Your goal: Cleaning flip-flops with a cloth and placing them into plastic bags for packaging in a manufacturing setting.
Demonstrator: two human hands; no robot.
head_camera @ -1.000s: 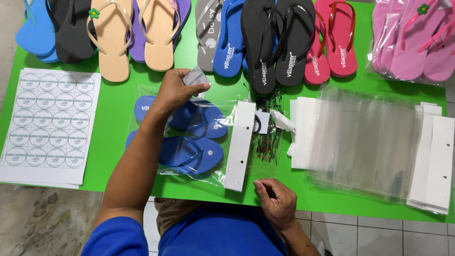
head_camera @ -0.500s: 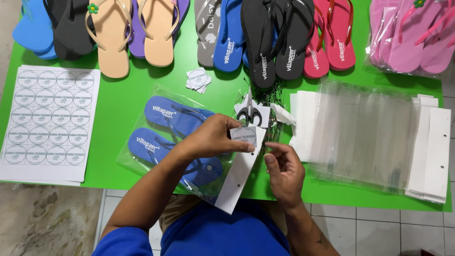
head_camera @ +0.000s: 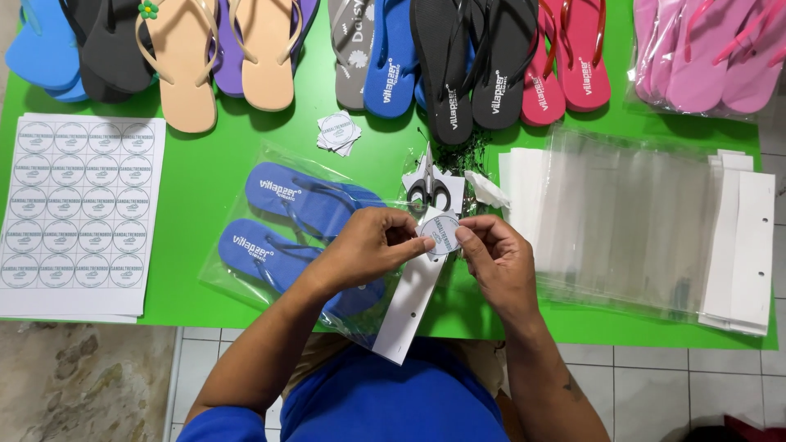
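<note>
While the green desk (head_camera: 205, 176) spreads under everything, a row of flip-flops (head_camera: 446, 61) in blue, black, tan, grey, red and pink lines its far edge, a stack of clear bags with white header cards (head_camera: 647, 225) lies to the right, and a white sheet of round stickers (head_camera: 78, 213) lies to the left. Nearer the middle, a clear bag holding a pair of blue flip-flops (head_camera: 303, 237) rests on the desk in front of the person, its white header card (head_camera: 417, 299) angled toward the near edge. Beyond it lie a pair of scissors (head_camera: 427, 190) and a small pile of loose stickers (head_camera: 337, 131). Both hands meet just above the header card: the left hand (head_camera: 364, 245) and the right hand (head_camera: 495, 258) each pinch an edge of one round sticker (head_camera: 440, 233) between thumb and fingertips, so both grips are closed on it. That sticker looks light, thin and floppy, likely tacky on one face, so it is best held by its rim, as here. The bagged pair seems soft and light, its film slippery; the stiff card is the surer place to hold. Compared with a second ago, the left hand has left the far pile, and the right has risen from the desk edge to join it.
</note>
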